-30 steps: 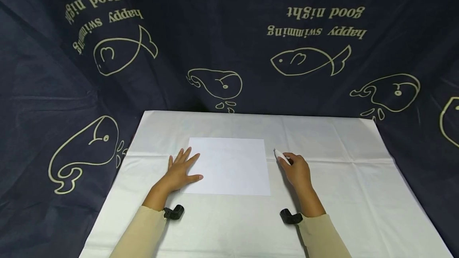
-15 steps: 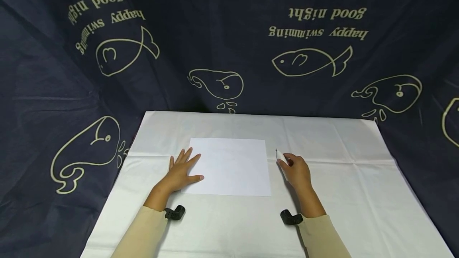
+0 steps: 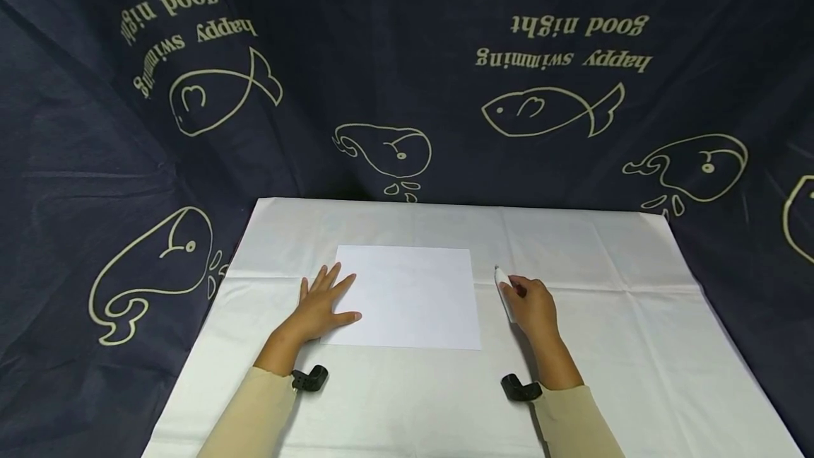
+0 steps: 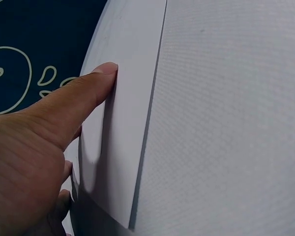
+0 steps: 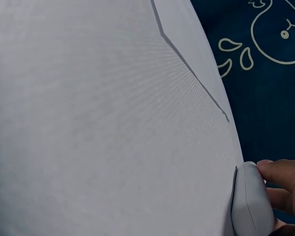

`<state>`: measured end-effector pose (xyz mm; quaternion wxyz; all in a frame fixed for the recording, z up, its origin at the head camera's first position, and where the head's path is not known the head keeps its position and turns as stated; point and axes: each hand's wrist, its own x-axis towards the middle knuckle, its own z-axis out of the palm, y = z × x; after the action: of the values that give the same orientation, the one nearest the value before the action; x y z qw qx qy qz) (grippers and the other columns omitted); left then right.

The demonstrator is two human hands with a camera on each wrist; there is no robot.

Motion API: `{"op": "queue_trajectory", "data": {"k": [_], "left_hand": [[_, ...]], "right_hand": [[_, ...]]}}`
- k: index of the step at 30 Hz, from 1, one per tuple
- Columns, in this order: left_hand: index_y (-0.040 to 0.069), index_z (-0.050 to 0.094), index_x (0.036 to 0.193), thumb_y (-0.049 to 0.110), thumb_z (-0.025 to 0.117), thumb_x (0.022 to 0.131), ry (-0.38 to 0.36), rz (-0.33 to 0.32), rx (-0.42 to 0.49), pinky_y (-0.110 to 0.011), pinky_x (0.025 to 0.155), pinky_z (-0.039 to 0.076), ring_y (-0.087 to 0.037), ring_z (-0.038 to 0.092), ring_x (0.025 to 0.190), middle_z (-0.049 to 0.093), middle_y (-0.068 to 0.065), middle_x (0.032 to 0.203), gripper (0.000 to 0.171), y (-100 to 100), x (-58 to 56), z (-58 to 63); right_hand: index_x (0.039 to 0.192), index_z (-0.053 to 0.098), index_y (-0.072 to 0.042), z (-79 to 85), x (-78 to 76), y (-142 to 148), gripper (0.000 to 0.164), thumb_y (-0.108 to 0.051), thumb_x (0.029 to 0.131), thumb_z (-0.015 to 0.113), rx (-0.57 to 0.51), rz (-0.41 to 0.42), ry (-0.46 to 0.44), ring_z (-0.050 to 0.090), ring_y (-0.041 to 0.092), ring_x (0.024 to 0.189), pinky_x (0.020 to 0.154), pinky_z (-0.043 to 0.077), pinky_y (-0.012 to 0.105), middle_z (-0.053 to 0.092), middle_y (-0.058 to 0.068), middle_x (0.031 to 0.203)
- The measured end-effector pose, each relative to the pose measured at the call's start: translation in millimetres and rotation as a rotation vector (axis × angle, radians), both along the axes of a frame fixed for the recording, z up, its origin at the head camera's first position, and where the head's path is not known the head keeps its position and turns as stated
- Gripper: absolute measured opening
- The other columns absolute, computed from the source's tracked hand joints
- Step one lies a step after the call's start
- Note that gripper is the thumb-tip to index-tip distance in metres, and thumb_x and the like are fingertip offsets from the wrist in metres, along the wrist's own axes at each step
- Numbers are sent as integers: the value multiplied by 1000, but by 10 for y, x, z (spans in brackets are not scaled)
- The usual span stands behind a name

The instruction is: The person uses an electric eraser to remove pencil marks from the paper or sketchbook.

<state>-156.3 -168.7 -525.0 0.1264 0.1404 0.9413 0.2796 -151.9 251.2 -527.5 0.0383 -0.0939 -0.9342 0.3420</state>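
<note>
A blank sheet of white paper [image 3: 413, 295] lies flat on the white-covered table. My left hand [image 3: 314, 309] rests on its left side with fingers spread, the thumb [image 4: 88, 93] lying across the sheet in the left wrist view. To the right of the sheet, and apart from it, my right hand [image 3: 531, 306] pinches a slim white plastic object with a small darker tip [image 3: 502, 290]. In the right wrist view this white object [image 5: 250, 201] has a smooth, rounded body with a seam along it. Its exact kind cannot be told, as the fingers hide part of it.
The white tablecloth [image 3: 610, 345] has fold creases. A dark blue cloth [image 3: 445, 34] with fish and whale drawings hangs behind the table and at its sides. A black wrist device [image 3: 310, 378] sits on the left wrist and another black device [image 3: 520, 388] on the right.
My right hand has shifted slightly to the right with the white object, which now points more straight away from me. The left hand and the paper stay in place.
</note>
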Motion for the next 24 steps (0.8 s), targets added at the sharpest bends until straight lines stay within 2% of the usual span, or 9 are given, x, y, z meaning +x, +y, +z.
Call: {"op": "queue_trajectory", "data": {"k": [3,8,14,17,20,24], "left_hand": [[16,36,158,44,75,89,-1,0,-5,-72,117,-11,-45,-3,157,8,-17,171,84,1,-2,-4],[15,36,158,44,75,89,-10,11,0,-72,117,-12,-45,-4,157,7,-17,171,85,2,-10,-23],[12,36,158,45,74,90,9,57,46,-71,118,-12,-44,-1,157,12,-18,170,84,26,-8,-48],[9,42,155,42,69,95,55,105,92,-71,119,-10,-43,7,157,21,-18,168,74,50,-5,-39],[7,50,149,36,65,99,128,161,134,-69,121,-3,-40,19,156,35,-16,163,60,78,-11,-9],[8,60,141,30,60,103,232,215,182,-66,123,6,-37,33,152,49,-14,155,45,110,-20,78]], "right_hand": [[132,64,3,-5,8,2,41,-26,102,61,8,1,-10,62,34,93,81,48,46,64,23,105],[133,63,2,0,14,15,42,-25,101,61,8,5,-20,61,32,92,80,47,43,64,21,103],[133,62,2,69,49,31,43,-25,101,60,-7,8,-13,61,30,93,80,47,40,64,20,104],[134,62,2,119,70,30,41,-24,102,58,-20,9,14,61,31,95,83,47,41,64,20,105],[131,65,0,158,79,35,37,-21,102,59,-44,14,94,63,32,97,85,50,42,65,20,107],[125,71,-3,203,87,66,29,-19,102,61,-47,33,228,67,30,99,83,52,31,69,16,108]]}}
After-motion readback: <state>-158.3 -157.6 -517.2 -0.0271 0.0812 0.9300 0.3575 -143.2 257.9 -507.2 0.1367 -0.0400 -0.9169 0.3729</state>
